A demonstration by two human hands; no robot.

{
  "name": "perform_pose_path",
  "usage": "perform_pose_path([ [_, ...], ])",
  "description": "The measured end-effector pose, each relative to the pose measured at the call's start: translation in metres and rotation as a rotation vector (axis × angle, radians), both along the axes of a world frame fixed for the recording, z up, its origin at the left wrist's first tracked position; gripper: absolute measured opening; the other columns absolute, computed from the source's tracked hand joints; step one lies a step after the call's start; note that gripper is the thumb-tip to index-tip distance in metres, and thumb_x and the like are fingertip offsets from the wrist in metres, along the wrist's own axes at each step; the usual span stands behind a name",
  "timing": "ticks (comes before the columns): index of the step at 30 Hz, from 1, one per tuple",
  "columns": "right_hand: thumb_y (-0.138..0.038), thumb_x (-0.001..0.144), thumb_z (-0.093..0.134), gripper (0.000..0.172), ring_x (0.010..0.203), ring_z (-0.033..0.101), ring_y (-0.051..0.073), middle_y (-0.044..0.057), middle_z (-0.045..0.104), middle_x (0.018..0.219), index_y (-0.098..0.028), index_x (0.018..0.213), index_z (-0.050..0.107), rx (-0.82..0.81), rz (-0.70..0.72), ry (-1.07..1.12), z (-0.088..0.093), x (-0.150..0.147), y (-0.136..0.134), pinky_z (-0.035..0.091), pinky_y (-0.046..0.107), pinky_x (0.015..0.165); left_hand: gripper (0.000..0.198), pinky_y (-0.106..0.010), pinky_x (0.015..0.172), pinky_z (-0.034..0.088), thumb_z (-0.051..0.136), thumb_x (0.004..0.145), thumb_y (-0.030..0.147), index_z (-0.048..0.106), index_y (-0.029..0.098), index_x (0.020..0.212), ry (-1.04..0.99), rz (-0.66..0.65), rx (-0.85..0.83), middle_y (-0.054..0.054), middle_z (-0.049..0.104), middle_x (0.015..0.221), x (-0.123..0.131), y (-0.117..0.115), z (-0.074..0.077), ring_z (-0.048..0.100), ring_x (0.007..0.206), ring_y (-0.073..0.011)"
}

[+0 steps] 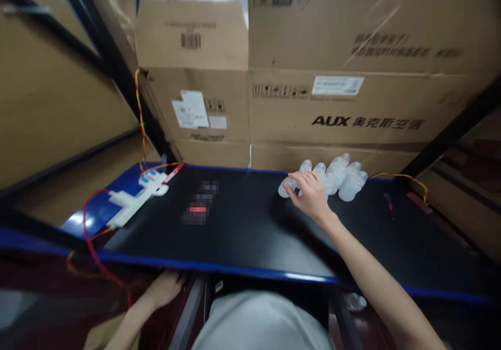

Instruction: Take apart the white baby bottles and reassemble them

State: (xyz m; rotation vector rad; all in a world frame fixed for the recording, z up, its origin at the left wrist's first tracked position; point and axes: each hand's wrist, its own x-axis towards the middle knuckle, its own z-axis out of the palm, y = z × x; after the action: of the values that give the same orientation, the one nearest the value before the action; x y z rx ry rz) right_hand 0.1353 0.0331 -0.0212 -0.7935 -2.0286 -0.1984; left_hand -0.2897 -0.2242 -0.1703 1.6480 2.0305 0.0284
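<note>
My right hand (311, 193) reaches over the black tabletop (242, 224) with its thumb and fingers curled round a small translucent white plastic bottle (285, 189). Part of that bottle is hidden behind the hand. Beside it stand several similar bottles (347, 185) in a cluster near the back edge. Below the table's front edge is my left hand (169, 286), next to a dark grey bar. Its fingers are mostly hidden, so its grip does not show.
At the left, a white power strip-like fixture (135, 203) carries red and yellow wires. A dark screwdriver (389, 205) lies at the right. Large cardboard panels (282, 125) wall off the back. A blurred-out item (199, 203) with a red band lies left of centre.
</note>
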Motion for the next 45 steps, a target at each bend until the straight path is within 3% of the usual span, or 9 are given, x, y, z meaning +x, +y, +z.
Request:
perform_pose_path([
  [3, -0.042, 0.105, 0.067, 0.031, 0.106, 0.074, 0.031, 0.013, 0.078, 0.117, -0.022, 0.128, 0.070, -0.106, 0.096, 0.121, -0.007, -0.011, -0.009, 0.060, 0.049, 0.098, 0.063, -0.051, 0.131, 0.031, 0.063, 0.086, 0.043, 0.073, 0.018, 0.143, -0.049, -0.028, -0.097, -0.018, 0.062, 0.156, 0.020, -0.023, 0.031, 0.050, 0.154, -0.0405],
  [6, -0.042, 0.106, 0.065, 0.028, 0.098, 0.075, 0.027, 0.011, 0.078, 0.114, -0.023, 0.126, 0.069, -0.197, 0.197, 0.174, -0.015, -0.023, -0.016, 0.063, 0.043, 0.085, 0.065, -0.049, 0.131, 0.035, 0.067, 0.094, 0.053, 0.061, 0.036, 0.156, -0.417, -0.332, -0.195, -0.003, 0.055, 0.165, 0.057, -0.026, 0.107, 0.050, 0.154, -0.0348],
  [10, -0.044, 0.106, 0.066, 0.033, 0.102, 0.075, 0.026, 0.011, 0.077, 0.121, -0.023, 0.133, 0.069, -0.314, 0.286, 0.231, -0.026, -0.032, -0.017, 0.064, 0.043, 0.087, 0.069, -0.051, 0.123, 0.047, 0.077, 0.092, 0.052, 0.059, 0.035, 0.157, -0.761, -0.572, 0.055, -0.005, 0.064, 0.154, 0.130, 0.039, 0.182, 0.061, 0.141, -0.0330],
  [13, -0.048, 0.102, 0.073, 0.041, 0.106, 0.076, 0.028, 0.011, 0.076, 0.126, -0.024, 0.135, 0.070, -0.416, 0.329, 0.281, -0.035, -0.033, -0.019, 0.065, 0.045, 0.092, 0.092, -0.057, 0.125, 0.042, 0.092, 0.076, 0.041, 0.053, 0.023, 0.157, -0.780, -0.307, 0.627, -0.015, 0.062, 0.148, 0.180, 0.128, 0.164, 0.060, 0.138, -0.0354],
  [18, -0.050, 0.094, 0.083, 0.045, 0.111, 0.076, 0.030, 0.012, 0.078, 0.125, -0.024, 0.128, 0.073, -0.523, 0.327, 0.423, -0.042, -0.033, -0.023, 0.063, 0.049, 0.102, 0.067, -0.041, 0.091, 0.057, 0.089, 0.065, 0.032, 0.067, 0.013, 0.126, -0.971, -0.225, 0.571, -0.009, 0.074, 0.104, 0.219, 0.217, 0.100, 0.070, 0.094, -0.0262],
  [26, -0.063, 0.098, 0.073, 0.050, 0.091, 0.078, 0.028, 0.014, 0.078, 0.122, -0.026, 0.131, 0.064, -0.794, 0.602, 0.600, -0.025, -0.029, -0.036, 0.067, 0.040, 0.064, 0.040, -0.032, 0.056, 0.053, 0.081, 0.064, 0.037, 0.072, 0.011, 0.094, -1.523, -0.368, -0.237, -0.005, 0.068, 0.066, 0.203, 0.208, 0.118, 0.062, 0.053, -0.0184],
  [31, -0.064, 0.111, 0.046, 0.050, 0.116, 0.075, 0.033, 0.017, 0.070, 0.134, -0.028, 0.145, 0.054, -0.370, 0.422, 0.704, 0.014, 0.011, -0.021, 0.064, 0.056, 0.097, 0.036, -0.033, 0.051, 0.054, 0.080, 0.063, 0.036, 0.074, 0.012, 0.089, -1.528, -0.576, -0.629, -0.006, 0.064, 0.061, 0.192, 0.205, 0.110, 0.059, 0.049, -0.0191],
  [35, -0.054, 0.111, 0.055, 0.042, 0.125, 0.072, 0.034, 0.017, 0.071, 0.136, -0.028, 0.145, 0.053, -0.275, 0.301, 0.615, 0.020, 0.027, -0.010, 0.062, 0.051, 0.098, 0.054, -0.031, 0.055, 0.055, 0.075, 0.079, 0.056, 0.070, 0.014, 0.112, -1.600, -0.375, -0.356, -0.005, 0.066, 0.070, 0.187, 0.210, 0.098, 0.064, 0.054, -0.0190],
  [45, -0.042, 0.110, 0.059, 0.037, 0.135, 0.066, 0.030, 0.019, 0.067, 0.145, -0.020, 0.140, 0.055, -0.557, 0.264, -0.005, -0.075, -0.016, -0.002, 0.054, 0.054, 0.116, 0.053, -0.028, 0.056, 0.052, 0.078, 0.086, 0.060, 0.049, 0.021, 0.108, -1.422, -0.033, 0.393, 0.000, 0.070, 0.077, 0.168, 0.241, 0.095, 0.066, 0.055, -0.0173],
])
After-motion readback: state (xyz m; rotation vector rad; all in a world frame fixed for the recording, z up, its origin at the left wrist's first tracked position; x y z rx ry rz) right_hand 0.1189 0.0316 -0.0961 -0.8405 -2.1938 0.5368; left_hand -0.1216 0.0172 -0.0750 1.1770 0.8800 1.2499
